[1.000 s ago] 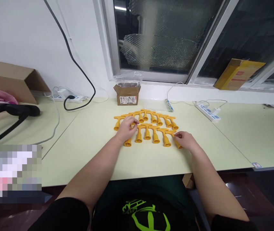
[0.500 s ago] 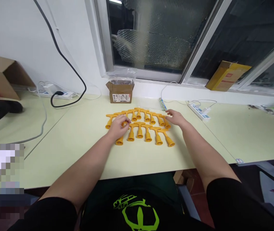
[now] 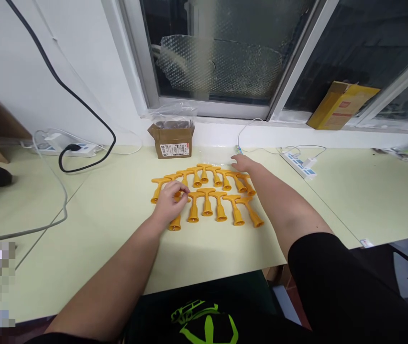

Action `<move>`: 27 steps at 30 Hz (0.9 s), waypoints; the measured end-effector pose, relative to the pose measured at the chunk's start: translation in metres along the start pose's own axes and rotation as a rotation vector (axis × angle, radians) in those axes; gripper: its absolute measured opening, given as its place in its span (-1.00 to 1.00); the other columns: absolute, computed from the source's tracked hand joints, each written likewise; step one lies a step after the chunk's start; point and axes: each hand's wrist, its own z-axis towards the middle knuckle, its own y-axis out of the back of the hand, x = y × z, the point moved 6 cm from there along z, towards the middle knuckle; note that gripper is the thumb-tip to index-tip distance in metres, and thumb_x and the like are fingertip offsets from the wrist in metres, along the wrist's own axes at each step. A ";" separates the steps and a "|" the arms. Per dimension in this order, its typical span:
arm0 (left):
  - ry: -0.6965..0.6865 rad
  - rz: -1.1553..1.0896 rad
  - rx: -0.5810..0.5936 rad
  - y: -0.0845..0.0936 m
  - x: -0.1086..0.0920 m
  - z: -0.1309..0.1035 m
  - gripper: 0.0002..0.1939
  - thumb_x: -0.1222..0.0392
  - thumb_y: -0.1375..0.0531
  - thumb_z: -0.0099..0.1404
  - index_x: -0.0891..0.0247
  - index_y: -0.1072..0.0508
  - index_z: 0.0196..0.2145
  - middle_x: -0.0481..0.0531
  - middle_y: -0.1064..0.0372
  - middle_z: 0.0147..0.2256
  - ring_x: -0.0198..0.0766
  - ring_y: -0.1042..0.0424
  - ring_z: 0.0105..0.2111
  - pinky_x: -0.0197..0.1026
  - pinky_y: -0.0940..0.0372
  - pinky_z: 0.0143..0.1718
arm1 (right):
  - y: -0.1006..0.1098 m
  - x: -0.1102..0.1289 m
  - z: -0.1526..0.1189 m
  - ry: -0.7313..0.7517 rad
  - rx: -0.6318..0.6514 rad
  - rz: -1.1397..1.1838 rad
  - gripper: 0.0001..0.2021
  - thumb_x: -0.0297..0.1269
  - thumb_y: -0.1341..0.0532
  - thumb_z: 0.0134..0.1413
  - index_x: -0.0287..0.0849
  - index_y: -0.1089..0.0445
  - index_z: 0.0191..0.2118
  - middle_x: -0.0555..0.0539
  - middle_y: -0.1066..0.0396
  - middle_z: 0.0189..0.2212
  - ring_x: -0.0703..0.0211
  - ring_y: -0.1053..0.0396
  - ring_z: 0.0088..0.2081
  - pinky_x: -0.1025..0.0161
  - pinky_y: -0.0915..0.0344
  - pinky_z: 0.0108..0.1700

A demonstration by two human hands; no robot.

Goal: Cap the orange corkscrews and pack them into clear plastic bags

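Two curved rows of several yellow T-shaped plastic handles with flared hollow ends (image 3: 207, 203) lie on the table. My left hand (image 3: 171, 199) is over the left end of the front row, hiding parts of some pieces. Its fingers are curled with thumb and fingertips close together; whatever may be between them is hidden. Beyond the right part of the back row, my right hand (image 3: 244, 164) reaches out with fingers apart, next to a clear plastic bag (image 3: 213, 155) lying flat. Whether it touches the bag, I cannot tell.
A small open cardboard box (image 3: 173, 141) with clear plastic stands against the wall. Power strips lie at the left (image 3: 85, 149) and right (image 3: 299, 166), with loose cables. A yellow carton (image 3: 342, 106) leans on the window. The table (image 3: 218, 253) has a near edge before my body.
My right hand has moved forward and left, from beside the back row to the plastic bag. My left hand stays over the handles. The camera view has shifted.
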 end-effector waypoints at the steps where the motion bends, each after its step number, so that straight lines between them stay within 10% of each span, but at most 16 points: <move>1: 0.005 -0.006 0.003 0.000 0.000 0.000 -0.89 0.36 -0.18 0.28 0.19 -0.47 -0.32 0.00 -0.46 -0.30 -0.14 -0.45 -0.20 -0.08 -0.33 -0.09 | -0.003 0.006 0.005 0.023 0.007 0.000 -0.53 -0.31 -0.18 0.29 -0.21 -0.41 0.28 -0.25 -0.28 0.36 -0.09 -0.25 0.36 0.13 -0.13 0.38; 20: 0.041 -0.056 0.002 0.004 0.001 -0.001 -0.88 0.36 -0.18 0.29 0.17 -0.47 -0.31 0.01 -0.45 -0.29 -0.15 -0.45 -0.19 -0.08 -0.36 -0.12 | -0.002 0.020 0.005 -0.130 -0.207 0.102 -0.74 -0.36 -0.08 0.34 -0.20 -0.48 -0.01 -0.31 -0.54 0.01 -0.08 -0.47 0.06 0.10 -0.36 0.12; 27: 0.074 -0.048 -0.008 0.005 0.004 -0.001 -0.90 0.32 -0.18 0.28 0.16 -0.47 -0.32 0.03 -0.45 -0.28 -0.12 -0.47 -0.18 -0.02 -0.39 -0.07 | 0.040 -0.002 -0.052 -0.100 -0.760 1.269 -0.76 -0.06 0.01 0.32 -0.03 -0.25 -0.06 -0.13 -0.54 -0.01 0.13 -0.54 0.01 0.10 -0.46 0.07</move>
